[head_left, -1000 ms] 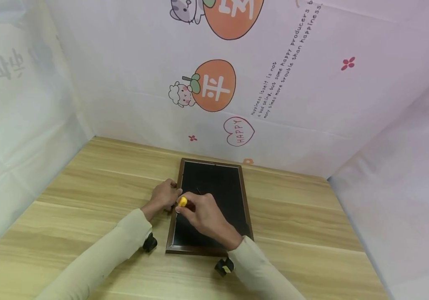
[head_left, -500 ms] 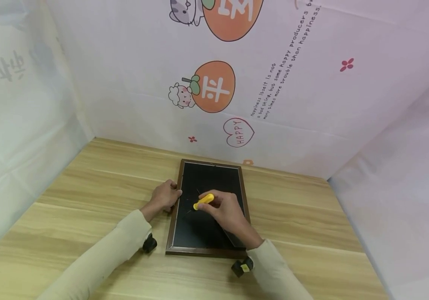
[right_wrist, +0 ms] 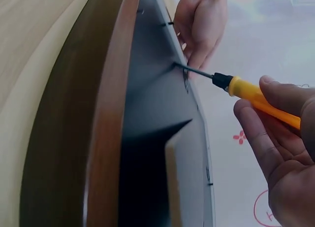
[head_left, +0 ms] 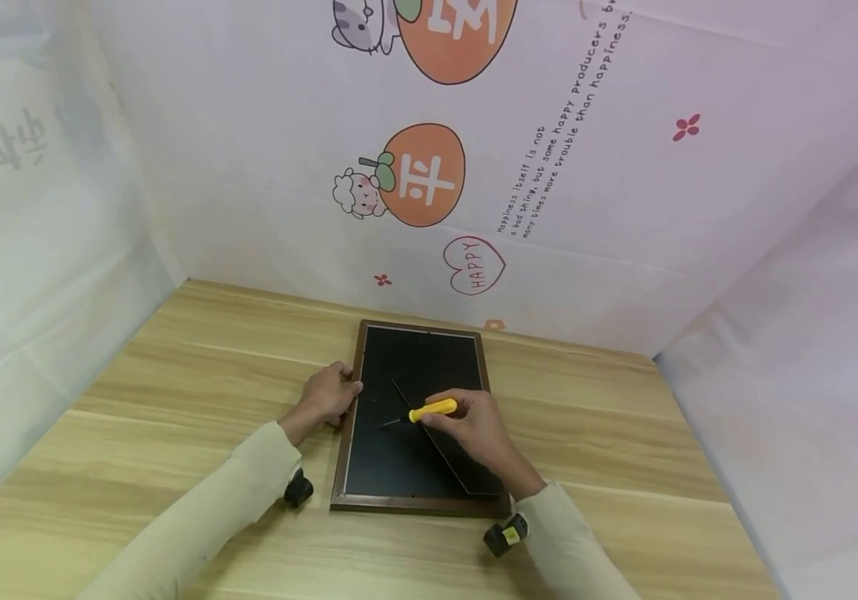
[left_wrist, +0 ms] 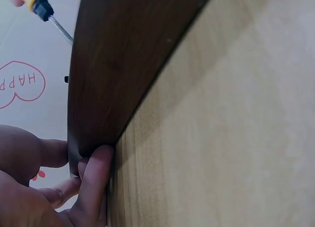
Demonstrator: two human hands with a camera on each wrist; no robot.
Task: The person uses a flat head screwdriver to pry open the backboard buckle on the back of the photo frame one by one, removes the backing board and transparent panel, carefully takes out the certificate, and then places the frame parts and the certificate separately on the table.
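Observation:
A brown picture frame (head_left: 421,504) lies on the table with its black backing upward. A stand flap (head_left: 474,475) slants up from that backing, its free edge raised in the right wrist view. My left hand (head_left: 323,393) grips the frame's left side, thumb at the top edge and a finger low against the side wall (left_wrist: 113,64). Between thumb and fingers of my right hand (head_left: 477,423) is a yellow screwdriver (head_left: 434,408), its thin shaft pointing left over the backing. The right wrist view shows the screwdriver's tip (right_wrist: 175,64) close over the backing, near small dark tabs along the far rim.
A wood-grain table (head_left: 609,467) surrounds the frame. White printed sheeting (head_left: 571,275) rises close behind the frame's far end, and more sheeting stands at both sides. A black camera mount (head_left: 505,536) sits on the right wrist.
My right hand has moved right with the screwdriver, away from the frame's left side, so more of the flap shows. My left hand has stayed in place.

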